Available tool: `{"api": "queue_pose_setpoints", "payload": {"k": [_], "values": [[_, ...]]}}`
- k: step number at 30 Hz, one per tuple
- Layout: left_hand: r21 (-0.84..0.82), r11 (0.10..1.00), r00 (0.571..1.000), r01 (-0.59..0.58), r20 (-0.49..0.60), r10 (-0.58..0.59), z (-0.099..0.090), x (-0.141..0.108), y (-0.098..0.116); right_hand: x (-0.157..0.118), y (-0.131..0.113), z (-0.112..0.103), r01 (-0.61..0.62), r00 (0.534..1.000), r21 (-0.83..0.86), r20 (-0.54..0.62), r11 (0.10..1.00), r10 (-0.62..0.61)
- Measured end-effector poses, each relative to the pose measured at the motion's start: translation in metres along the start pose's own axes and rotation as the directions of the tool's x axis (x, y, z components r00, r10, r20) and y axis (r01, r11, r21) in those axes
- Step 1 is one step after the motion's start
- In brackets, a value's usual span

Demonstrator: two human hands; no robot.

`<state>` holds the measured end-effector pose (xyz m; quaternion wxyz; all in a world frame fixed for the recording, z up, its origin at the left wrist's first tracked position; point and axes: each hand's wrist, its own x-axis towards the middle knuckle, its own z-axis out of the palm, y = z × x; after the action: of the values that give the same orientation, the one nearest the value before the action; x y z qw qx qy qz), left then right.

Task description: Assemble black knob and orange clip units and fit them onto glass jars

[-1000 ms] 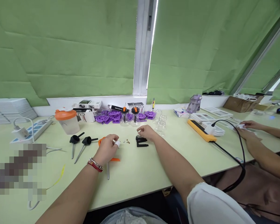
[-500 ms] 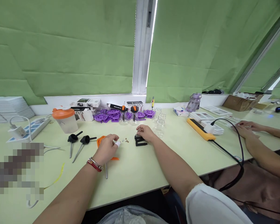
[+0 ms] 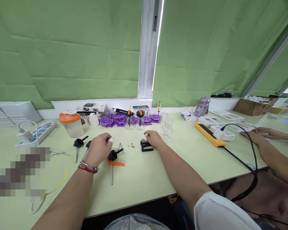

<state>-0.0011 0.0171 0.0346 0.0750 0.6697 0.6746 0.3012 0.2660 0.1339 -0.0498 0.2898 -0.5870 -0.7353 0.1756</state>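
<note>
My left hand (image 3: 100,148) is over the table, its fingers pinched near a small white piece (image 3: 111,140) at the fingertips. Just right of it lie an orange part (image 3: 117,164) and a black holder with a metal rod (image 3: 112,155). My right hand (image 3: 153,138) has its fingers closed together at the far end of a black bit case (image 3: 145,143); what they hold, if anything, is too small to make out. Several tiny brass-coloured pieces (image 3: 132,145) lie between my hands. Another black holder (image 3: 79,142) stands left of my left hand.
Purple parts (image 3: 119,119), glass cups (image 3: 167,128) and boxes (image 3: 92,118) line the back. An orange-lidded shaker (image 3: 71,124) and a power strip (image 3: 44,131) stand left. A yellow-black power strip (image 3: 207,134) lies right, near another person's hands (image 3: 256,135).
My left hand has moved left, off the orange part, uncovering the black holder there. My right hand stays by the bit case. The view has shifted slightly.
</note>
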Motion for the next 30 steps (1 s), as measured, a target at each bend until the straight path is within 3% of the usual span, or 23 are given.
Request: {"api": "queue_pose_setpoints", "payload": {"k": [3,7,10,14,17,19,21,25,30], "values": [[0.198,0.979,0.986,0.044,0.148,-0.074,-0.013,0.0,-0.007,-0.001,0.0,0.001,0.045,0.996,-0.046,0.073,0.998,-0.042],[0.287,0.957,0.936,0.051,0.321,-0.146,-0.005,-0.007,-0.012,-0.003,-0.001,0.002,0.075,0.992,-0.042,0.11,0.996,-0.07],[0.33,0.944,0.924,0.007,0.358,-0.132,0.007,-0.015,-0.01,-0.005,-0.004,0.0,0.083,0.99,-0.051,0.119,0.995,-0.077],[0.339,0.94,0.925,-0.037,0.368,-0.096,0.017,-0.021,-0.006,-0.014,-0.021,-0.006,0.123,0.992,-0.069,0.044,0.99,-0.12],[0.261,0.964,0.923,-0.058,0.382,-0.048,0.022,-0.021,-0.008,-0.026,-0.044,-0.005,0.188,0.981,0.078,0.04,0.979,-0.191],[0.157,0.984,0.929,-0.083,0.37,0.02,0.024,-0.02,-0.011,-0.035,-0.059,0.002,0.192,0.963,0.242,0.138,0.951,-0.23],[0.021,0.993,0.934,-0.112,0.343,0.098,0.026,-0.018,-0.015,-0.043,-0.072,0.011,0.146,0.933,0.389,0.251,0.91,-0.257],[-0.176,0.969,0.935,-0.174,0.28,0.219,0.028,-0.017,-0.017,-0.053,-0.088,0.024,-0.108,0.868,0.636,0.435,0.764,-0.239],[-0.292,0.919,0.903,-0.266,0.259,0.344,0.029,-0.02,-0.014,-0.057,-0.096,0.021,-0.297,0.83,0.684,0.53,0.667,-0.173]]}}
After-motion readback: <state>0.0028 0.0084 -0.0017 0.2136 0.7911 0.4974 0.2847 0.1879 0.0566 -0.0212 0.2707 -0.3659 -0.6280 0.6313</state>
